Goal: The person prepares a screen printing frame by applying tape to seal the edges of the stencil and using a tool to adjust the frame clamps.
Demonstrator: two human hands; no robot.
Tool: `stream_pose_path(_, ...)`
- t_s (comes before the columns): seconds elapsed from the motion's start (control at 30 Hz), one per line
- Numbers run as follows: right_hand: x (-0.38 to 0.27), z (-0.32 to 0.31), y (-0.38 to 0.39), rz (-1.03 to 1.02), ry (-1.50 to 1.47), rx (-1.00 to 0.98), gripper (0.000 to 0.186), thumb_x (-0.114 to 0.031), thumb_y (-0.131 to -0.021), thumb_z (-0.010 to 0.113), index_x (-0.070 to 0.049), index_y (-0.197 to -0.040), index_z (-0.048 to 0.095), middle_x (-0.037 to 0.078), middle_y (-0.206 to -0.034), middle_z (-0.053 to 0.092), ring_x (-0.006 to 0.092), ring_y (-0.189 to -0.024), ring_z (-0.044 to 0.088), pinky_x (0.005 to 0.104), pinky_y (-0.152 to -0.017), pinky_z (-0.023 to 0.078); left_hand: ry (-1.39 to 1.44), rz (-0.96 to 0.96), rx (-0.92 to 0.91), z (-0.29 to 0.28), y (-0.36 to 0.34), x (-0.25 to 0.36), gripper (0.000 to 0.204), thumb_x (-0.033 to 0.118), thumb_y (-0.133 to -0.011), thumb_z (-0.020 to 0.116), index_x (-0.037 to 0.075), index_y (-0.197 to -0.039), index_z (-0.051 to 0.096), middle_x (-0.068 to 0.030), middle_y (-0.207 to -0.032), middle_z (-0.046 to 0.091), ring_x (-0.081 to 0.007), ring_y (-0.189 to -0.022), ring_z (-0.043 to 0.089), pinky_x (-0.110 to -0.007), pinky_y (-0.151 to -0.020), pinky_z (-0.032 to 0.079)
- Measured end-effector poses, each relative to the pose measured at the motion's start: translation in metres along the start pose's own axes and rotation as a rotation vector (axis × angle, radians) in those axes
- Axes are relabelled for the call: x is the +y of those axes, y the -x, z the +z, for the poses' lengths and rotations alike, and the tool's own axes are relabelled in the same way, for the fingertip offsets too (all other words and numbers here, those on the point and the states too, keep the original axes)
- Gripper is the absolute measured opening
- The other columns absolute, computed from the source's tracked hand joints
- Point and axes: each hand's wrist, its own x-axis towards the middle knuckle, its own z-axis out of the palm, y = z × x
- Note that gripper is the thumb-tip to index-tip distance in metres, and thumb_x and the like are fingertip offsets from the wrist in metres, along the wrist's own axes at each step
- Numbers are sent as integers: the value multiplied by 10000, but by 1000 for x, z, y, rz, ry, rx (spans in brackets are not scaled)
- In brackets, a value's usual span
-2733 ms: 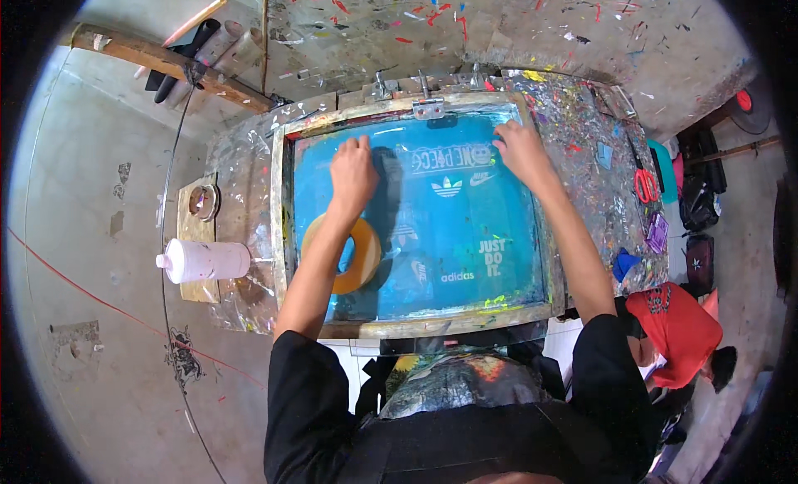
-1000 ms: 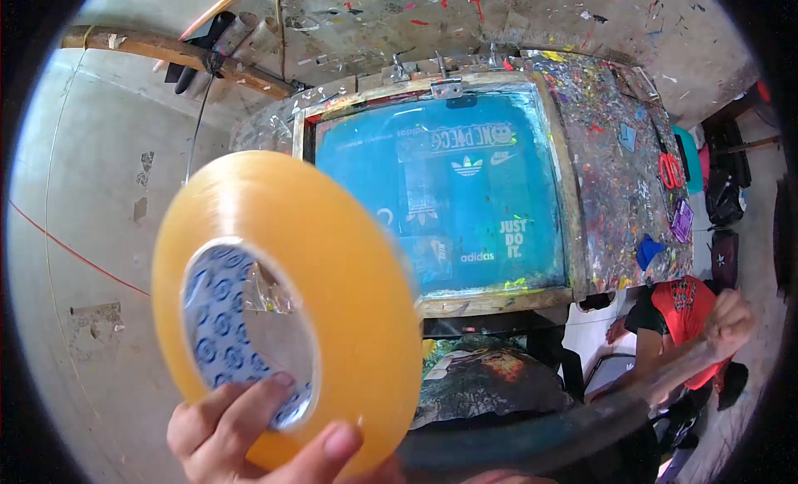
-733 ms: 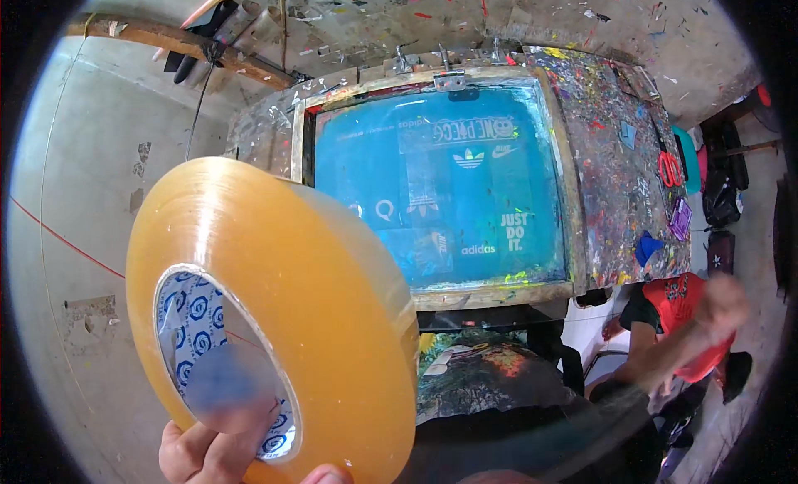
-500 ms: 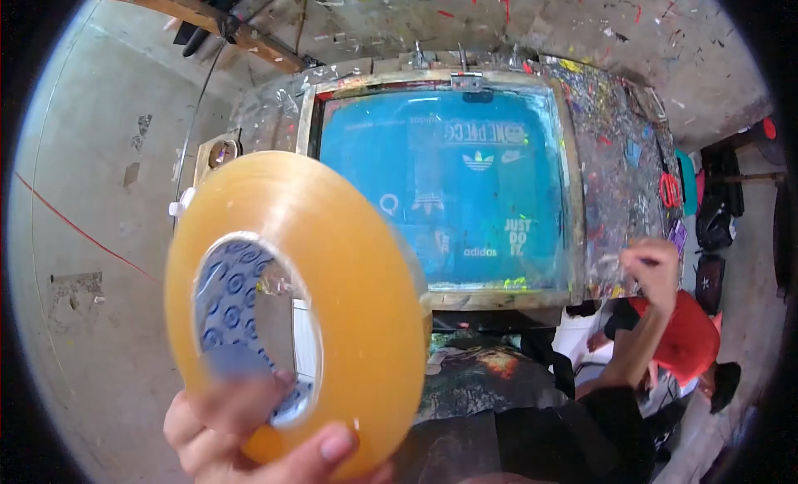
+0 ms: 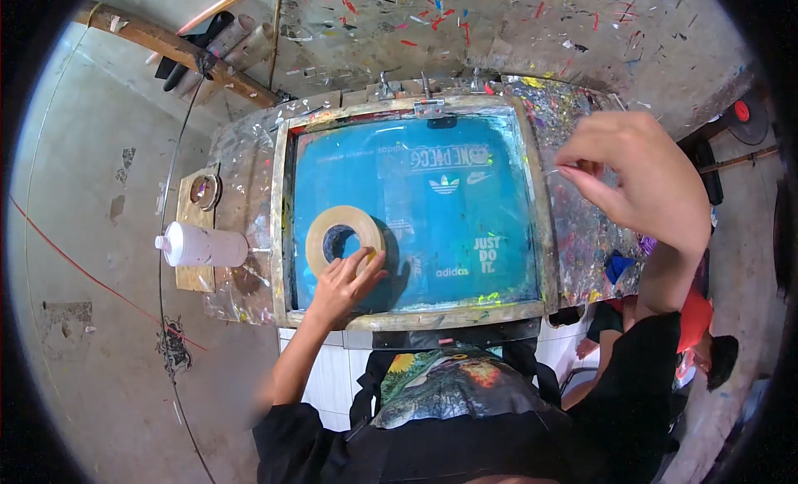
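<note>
A wooden-framed screen-printing screen (image 5: pixel 532 209) with blue mesh and pale printed designs lies flat on the workbench. At its lower left, my left hand (image 5: pixel 342 286) grips the near edge of a roll of clear yellowish tape (image 5: pixel 320 234) with a patterned core. The roll throws a shadow on the mesh; whether it rests there or hangs just above, I cannot tell. My right hand (image 5: pixel 636 176) is raised over the bench to the right of the screen, thumb and fingertips pinched together. A tiny pale bit shows at those fingertips, too small to name.
A white bottle (image 5: pixel 204 244) lies at the left beside a small round container (image 5: pixel 204 191) on a board. Metal hinge clamps (image 5: pixel 429 108) hold the screen's far edge. A blue cloth (image 5: pixel 618 266) sits at the bench's right. Someone in red (image 5: pixel 695 319) is low at the right.
The tape roll has gone from close before the camera down to the screen, with my left hand on it. My right hand has risen and come nearer the camera.
</note>
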Motion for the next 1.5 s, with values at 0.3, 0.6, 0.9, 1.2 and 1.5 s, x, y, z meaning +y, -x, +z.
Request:
stream_pose_path(0.3,18,31,-71,-244,-123,117,159,-56,-783,719,1,-931,719,140,-866,699,308,-772,673,386,-710,538,699,-174,65,-37,-171,-9,701,386,-704,909,39,-1258,657,-150,-1239,668,-279,-1132,641,-432,-986,497)
stream_pose_path(0.6,150,154,-47,380,-777,121,181,-143,-848,823,-6,-927,736,34,-799,730,88,-725,654,280,-651,521,1289,-553,-392,14,-173,-109,137,55,-841,816,6,-944,739,-39,-852,736,-107,-747,688,-251,-678,543)
stream_pose_path(0.9,196,239,-34,647,-899,-45,181,-156,-845,832,-19,-922,744,40,-827,742,89,-756,690,261,-637,536,1081,-811,-222,63,-162,-150,122,94,-863,807,17,-949,768,-30,-802,733,-91,-724,656,-244,-655,511)
stream_pose_path(1.2,229,252,-48,543,-788,-149,228,-71,-783,850,-12,-964,726,56,-823,737,117,-731,683,296,-635,545,937,-857,-392,81,-159,-172,183,192,-918,756,47,-1020,798,-24,-896,765,-84,-778,661,-249,-655,464)
stream_pose_path(1.5,211,242,-58,639,-662,-184,317,-42,-785,819,-9,-1062,670,81,-858,767,136,-780,703,311,-689,525,905,-847,-228,97,-151,-173,202,184,-840,840,35,-972,802,-44,-795,741,-88,-694,629,-264,-647,510)
